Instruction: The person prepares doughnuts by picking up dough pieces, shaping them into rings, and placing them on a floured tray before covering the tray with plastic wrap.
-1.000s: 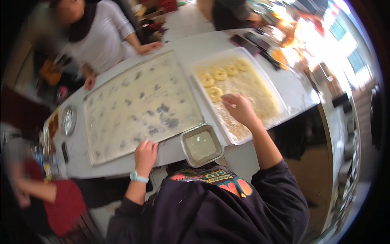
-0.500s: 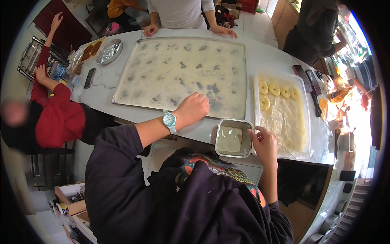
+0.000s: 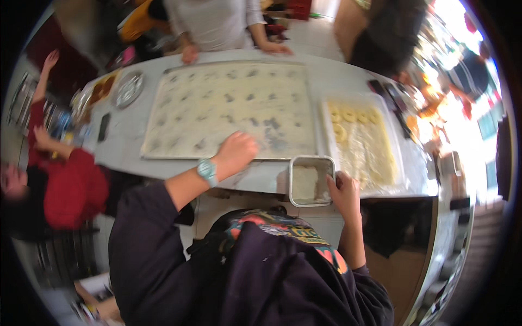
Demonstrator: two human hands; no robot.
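Observation:
My left hand [image 3: 236, 155], with a pale blue watch at its wrist, is closed over the near edge of a large metal tray [image 3: 179, 158]. Pale powder covers most of that tray, with dark bare patches showing through. What the fingers hold, if anything, is hidden. To the right, a small square metal pan [image 3: 312, 158] with whitish powder on its bottom sits at the table's near edge. My right hand [image 3: 345, 190] grips the pan's right rim between thumb and fingers. Beyond it stands a clear plastic-lined tray [image 3: 402, 163] with several yellow dough rings [image 3: 348, 115] at its far end.
Across the table [image 3: 261, 178] stands a person in a light top [image 3: 212, 24], hands on the far edge. A person in red [image 3: 76, 187] is at the left. A phone [image 3: 104, 126] and a round foil-like dish [image 3: 129, 89] lie left of the large tray.
The whole view has shifted and blurred a little. My left hand has moved slightly left along the large tray's near edge, still closed. My right hand keeps its hold on the pan.

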